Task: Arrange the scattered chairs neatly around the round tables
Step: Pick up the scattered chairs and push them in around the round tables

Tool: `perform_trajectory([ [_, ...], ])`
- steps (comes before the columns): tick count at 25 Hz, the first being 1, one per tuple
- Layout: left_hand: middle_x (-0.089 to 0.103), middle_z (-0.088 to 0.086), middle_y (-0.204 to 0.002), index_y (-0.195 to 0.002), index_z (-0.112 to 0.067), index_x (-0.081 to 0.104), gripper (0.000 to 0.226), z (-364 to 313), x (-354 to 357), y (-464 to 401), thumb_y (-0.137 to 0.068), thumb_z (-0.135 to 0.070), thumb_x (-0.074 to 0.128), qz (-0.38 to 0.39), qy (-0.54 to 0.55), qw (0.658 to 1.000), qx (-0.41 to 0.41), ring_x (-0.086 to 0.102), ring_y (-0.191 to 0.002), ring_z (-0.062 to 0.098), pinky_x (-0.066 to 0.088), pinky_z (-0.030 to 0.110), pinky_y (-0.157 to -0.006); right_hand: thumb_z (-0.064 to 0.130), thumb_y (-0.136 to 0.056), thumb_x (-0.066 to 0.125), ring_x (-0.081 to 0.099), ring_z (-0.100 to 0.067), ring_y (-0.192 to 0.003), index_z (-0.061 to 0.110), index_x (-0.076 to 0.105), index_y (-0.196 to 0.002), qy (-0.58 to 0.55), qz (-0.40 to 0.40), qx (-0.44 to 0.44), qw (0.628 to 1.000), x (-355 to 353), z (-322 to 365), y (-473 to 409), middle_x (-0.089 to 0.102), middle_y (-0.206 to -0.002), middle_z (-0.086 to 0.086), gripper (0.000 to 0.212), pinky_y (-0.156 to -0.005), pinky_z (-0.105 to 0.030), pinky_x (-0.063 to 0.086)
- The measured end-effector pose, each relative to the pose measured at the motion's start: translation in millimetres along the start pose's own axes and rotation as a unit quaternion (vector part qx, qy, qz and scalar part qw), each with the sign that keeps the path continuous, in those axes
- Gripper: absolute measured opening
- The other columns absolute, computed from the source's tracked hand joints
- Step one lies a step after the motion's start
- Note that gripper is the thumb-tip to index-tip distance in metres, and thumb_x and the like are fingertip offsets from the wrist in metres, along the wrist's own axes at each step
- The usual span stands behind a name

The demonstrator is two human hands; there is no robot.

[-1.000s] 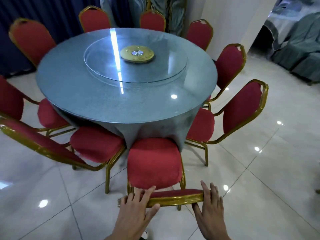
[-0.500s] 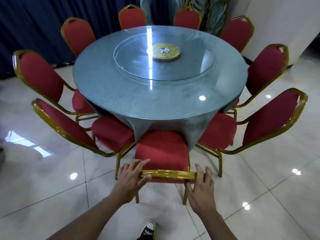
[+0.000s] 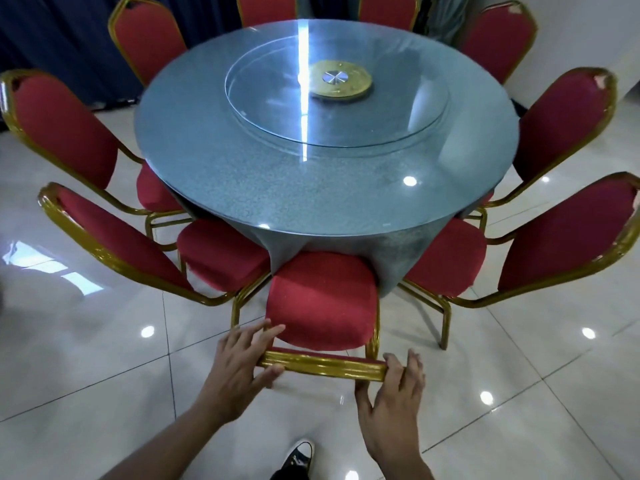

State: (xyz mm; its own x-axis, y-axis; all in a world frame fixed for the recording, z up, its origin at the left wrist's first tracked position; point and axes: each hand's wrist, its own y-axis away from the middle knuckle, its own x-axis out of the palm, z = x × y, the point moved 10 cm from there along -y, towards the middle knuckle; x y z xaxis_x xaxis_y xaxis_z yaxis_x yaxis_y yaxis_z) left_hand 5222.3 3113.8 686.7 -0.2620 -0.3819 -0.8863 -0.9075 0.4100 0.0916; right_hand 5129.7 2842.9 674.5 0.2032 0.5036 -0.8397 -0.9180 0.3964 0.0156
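Chair under both hands' grip

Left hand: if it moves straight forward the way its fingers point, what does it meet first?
Probably the red seat cushion of the chair; the left hand holds its gold top rail, fingers toward the cushion.

Head cam, looks fwd/down over round table, close.
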Motion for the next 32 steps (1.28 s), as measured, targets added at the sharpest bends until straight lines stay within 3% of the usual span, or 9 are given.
perform_trajectory([
  [4,0.023,-0.011,-0.16,-0.153,-0.053,0.013,0.071,4,-31,-40,-0.089,-0.083,0.011,0.055,-0.014,0.998,0.001,0.022,-0.146,0.013,0.019,0.041,-0.118,0.036,-0.091,0.065,0.01,-0.041,-0.15,0.013,0.04,-0.143,0.029,0.032,0.016,0.999,-6,30,-29,0.022,-0.156,-0.027,0.062,-0.12,-0.056,0.017],
  [9,0.042,-0.005,-0.151,-0.15,-0.042,0.022,0.055,-16,-39,6,-0.1,-0.064,0.026,0.039,-0.203,0.975,0.078,0.047,-0.136,0.017,0.048,0.041,-0.103,0.03,-0.097,0.047,0.023,-0.032,-0.148,0.021,0.045,-0.144,0.082,0.088,-0.018,0.993,-7,29,0,0.036,-0.155,-0.012,0.048,-0.12,-0.043,0.021],
  [11,0.031,-0.003,-0.157,-0.151,-0.041,0.021,0.061,-2,-29,22,-0.097,-0.066,0.008,0.099,-0.169,0.98,0.037,0.031,-0.144,0.021,0.035,0.047,-0.114,0.03,-0.097,0.035,0.032,-0.03,-0.146,0.02,0.051,-0.141,0.099,0.07,-0.021,0.992,-13,33,9,0.042,-0.153,-0.009,0.048,-0.118,-0.041,0.026],
  [14,0.036,-0.007,-0.154,-0.152,-0.041,0.025,0.064,23,-44,22,-0.097,-0.07,0.014,0.094,-0.057,0.993,-0.039,0.029,-0.145,0.019,0.031,0.045,-0.116,0.033,-0.107,0.025,0.03,-0.014,-0.145,0.036,0.033,-0.148,0.12,0.088,-0.048,0.988,-16,66,6,0.033,-0.158,0.009,0.042,-0.117,-0.03,0.021],
  [16,0.037,-0.006,-0.155,-0.151,-0.04,0.027,0.059,47,-62,25,-0.1,-0.066,0.017,0.107,-0.055,0.992,-0.035,0.031,-0.144,0.02,0.03,0.045,-0.116,0.039,-0.107,0.024,0.039,-0.007,-0.137,0.044,0.039,-0.14,0.097,0.066,-0.033,0.992,-16,103,1,0.041,-0.149,0.019,0.036,-0.113,-0.027,0.023],
  [19,0.035,-0.005,-0.155,-0.151,-0.038,0.027,0.058,112,-93,31,-0.1,-0.063,0.013,0.079,-0.125,0.988,-0.041,0.033,-0.143,0.02,0.029,0.044,-0.115,0.05,-0.104,0.031,0.052,-0.012,-0.124,0.044,0.056,-0.123,0.113,0.048,0.013,0.992,-2,160,5,0.059,-0.132,0.015,0.031,-0.108,-0.033,0.031],
  [23,0.015,0.001,-0.166,-0.156,-0.038,0.012,0.059,219,-176,20,-0.101,-0.058,0.021,-0.007,-0.198,0.972,-0.123,0.017,-0.152,0.03,0.022,0.056,-0.117,0.058,-0.099,0.032,0.05,-0.011,-0.125,0.049,0.058,-0.116,0.189,0.042,0.102,0.976,15,199,11,0.06,-0.13,0.018,0.032,-0.108,-0.033,0.03],
  [29,0.003,0.007,-0.169,-0.159,-0.034,0.003,0.063,322,-218,-5,-0.102,-0.057,0.017,0.04,-0.208,0.966,-0.15,-0.001,-0.155,0.032,0.007,0.055,-0.122,0.052,-0.096,0.033,0.052,-0.023,-0.124,0.04,0.06,-0.118,0.243,0.01,0.216,0.946,21,201,2,0.058,-0.134,0.005,0.036,-0.109,-0.04,0.034],
  [32,0.01,0.005,-0.168,-0.159,-0.033,0.007,0.062,341,-222,-13,-0.103,-0.052,0.024,0.025,-0.185,0.973,-0.134,0.003,-0.155,0.03,0.009,0.052,-0.123,0.051,-0.094,0.043,0.052,-0.024,-0.124,0.039,0.057,-0.123,0.245,-0.003,0.182,0.952,47,229,-28,0.059,-0.133,0.004,0.034,-0.11,-0.043,0.033],
])
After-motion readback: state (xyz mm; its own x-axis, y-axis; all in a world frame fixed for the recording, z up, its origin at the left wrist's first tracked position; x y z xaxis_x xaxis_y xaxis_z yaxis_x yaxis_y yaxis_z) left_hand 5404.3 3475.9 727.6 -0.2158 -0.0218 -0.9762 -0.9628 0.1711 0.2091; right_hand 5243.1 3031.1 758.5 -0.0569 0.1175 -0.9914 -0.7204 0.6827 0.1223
